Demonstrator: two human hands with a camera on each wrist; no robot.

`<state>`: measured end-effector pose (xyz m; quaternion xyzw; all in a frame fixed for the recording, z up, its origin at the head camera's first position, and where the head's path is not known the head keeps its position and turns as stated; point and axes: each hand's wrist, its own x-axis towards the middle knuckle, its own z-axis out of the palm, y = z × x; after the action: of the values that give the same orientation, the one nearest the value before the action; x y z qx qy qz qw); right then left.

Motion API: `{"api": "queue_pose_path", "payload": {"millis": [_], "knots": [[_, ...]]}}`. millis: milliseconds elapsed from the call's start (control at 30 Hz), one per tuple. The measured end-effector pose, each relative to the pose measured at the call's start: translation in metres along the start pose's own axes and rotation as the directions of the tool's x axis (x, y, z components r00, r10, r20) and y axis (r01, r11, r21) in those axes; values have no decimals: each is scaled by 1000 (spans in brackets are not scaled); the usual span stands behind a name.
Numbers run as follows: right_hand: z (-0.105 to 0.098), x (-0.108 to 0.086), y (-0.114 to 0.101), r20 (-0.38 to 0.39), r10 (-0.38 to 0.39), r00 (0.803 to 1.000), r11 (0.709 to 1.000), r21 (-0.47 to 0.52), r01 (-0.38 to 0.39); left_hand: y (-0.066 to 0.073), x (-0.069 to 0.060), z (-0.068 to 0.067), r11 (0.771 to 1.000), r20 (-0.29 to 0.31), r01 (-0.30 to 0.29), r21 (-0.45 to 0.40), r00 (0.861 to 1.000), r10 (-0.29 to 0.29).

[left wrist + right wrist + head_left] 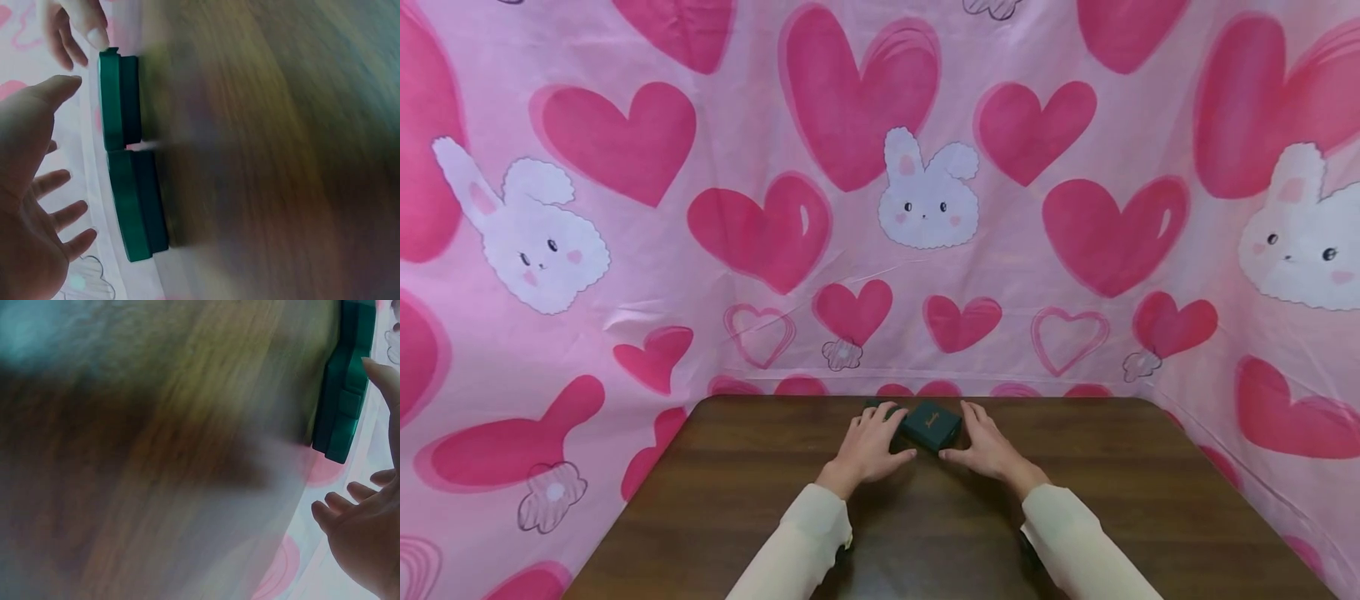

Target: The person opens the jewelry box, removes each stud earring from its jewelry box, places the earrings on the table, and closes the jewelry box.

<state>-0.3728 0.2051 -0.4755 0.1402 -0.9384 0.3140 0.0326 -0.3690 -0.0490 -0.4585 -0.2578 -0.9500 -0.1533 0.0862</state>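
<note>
Two dark green boxes lie side by side near the table's far edge. The right box (931, 423) has small gold lettering on its lid; the left box (139, 203) is mostly hidden behind my left hand in the head view. My left hand (871, 446) hovers at the left box, its fingers spread and apart from it in the left wrist view. My right hand (992, 446) is at the right box's right corner, thumb at the near side and fingers loosely extended. The thumb tip seems to meet the box; whether it touches, I cannot tell.
The boxes stand on a brown wood-grain table (737, 500) with rounded far corners. A pink cloth (850, 267) printed with hearts and rabbits hangs behind it and along both sides.
</note>
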Motion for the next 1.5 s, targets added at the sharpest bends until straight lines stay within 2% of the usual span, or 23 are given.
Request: {"api": "queue_pose_path", "payload": {"millis": [300, 633, 833, 1000, 1133, 1500], "knots": [[5, 7, -10, 1, -5, 1000, 1000, 28, 5, 10, 7, -1, 1000, 23, 24, 8, 999, -24], [9, 17, -14, 6, -1, 1000, 1000, -4, 1, 16, 23, 4, 998, 69, 58, 1, 996, -58], [15, 20, -17, 16, 24, 1000, 999, -39, -23, 20, 27, 7, 996, 94, 83, -37, 992, -79], [19, 21, -17, 6, 50, 999, 996, -71, -50, 23, 29, 9, 990, 101, 96, -101, 991, -86], [20, 21, -16, 4, 44, 999, 997, -64, -43, 25, 31, 13, 982, 112, 115, -153, 989, -98], [13, 22, -9, 26, 19, 999, 999, -26, -19, 28, 37, 19, 973, 114, 122, -195, 988, -101]]}}
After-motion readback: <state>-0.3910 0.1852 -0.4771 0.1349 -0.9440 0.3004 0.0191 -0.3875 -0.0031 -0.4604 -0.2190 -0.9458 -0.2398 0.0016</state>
